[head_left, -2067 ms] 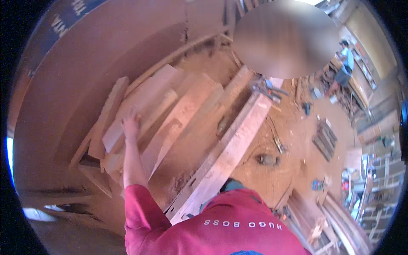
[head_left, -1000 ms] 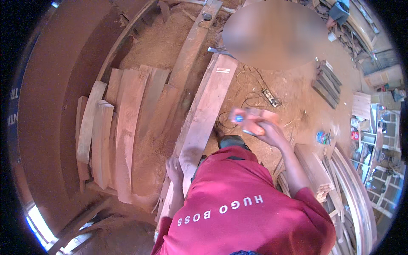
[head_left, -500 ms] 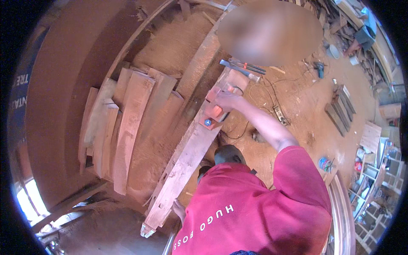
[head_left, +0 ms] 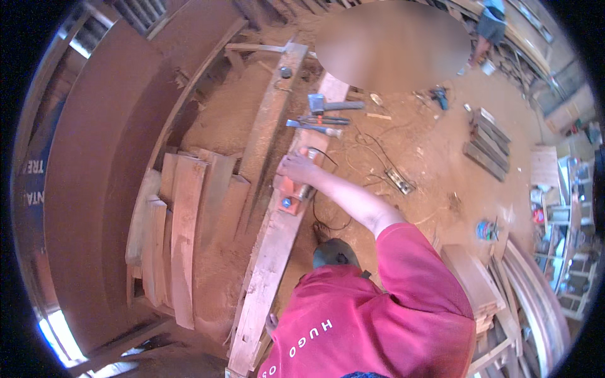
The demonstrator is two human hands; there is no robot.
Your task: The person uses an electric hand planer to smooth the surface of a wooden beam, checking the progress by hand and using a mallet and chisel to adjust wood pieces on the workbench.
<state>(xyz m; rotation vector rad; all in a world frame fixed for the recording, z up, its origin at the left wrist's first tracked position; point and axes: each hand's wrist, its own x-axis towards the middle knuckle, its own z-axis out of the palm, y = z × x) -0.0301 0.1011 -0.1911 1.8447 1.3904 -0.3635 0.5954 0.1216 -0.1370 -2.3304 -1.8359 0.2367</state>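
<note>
A long, pale plank [head_left: 268, 264] runs away from me, slanting up and to the right. My right hand [head_left: 297, 170] is closed over an orange power planer [head_left: 288, 188] resting on the plank's upper face. A blue round knob [head_left: 287, 202] is on the planer's near end, and a black cord loops off its far side. My left hand [head_left: 271, 323] is low, beside the plank's near right edge; its fingers look extended, partly hidden by my red shirt. Beyond the planer, a blue-handled chisel [head_left: 314, 128], pliers [head_left: 324, 120] and a hammer [head_left: 334, 105] lie across the plank.
Stacked boards [head_left: 189, 233] lean at the left beside a dusty beam [head_left: 268, 120]. On the floor at right are a power strip [head_left: 399, 181], a drill [head_left: 439, 97], dark wood pieces [head_left: 488, 145] and a can [head_left: 486, 230]. Another person [head_left: 491, 28] stands far back right.
My view has swung, so the plank and planer appear lower and further left, and the hammer beyond the pliers now shows. My right hand stays on the planer; less of my left hand shows.
</note>
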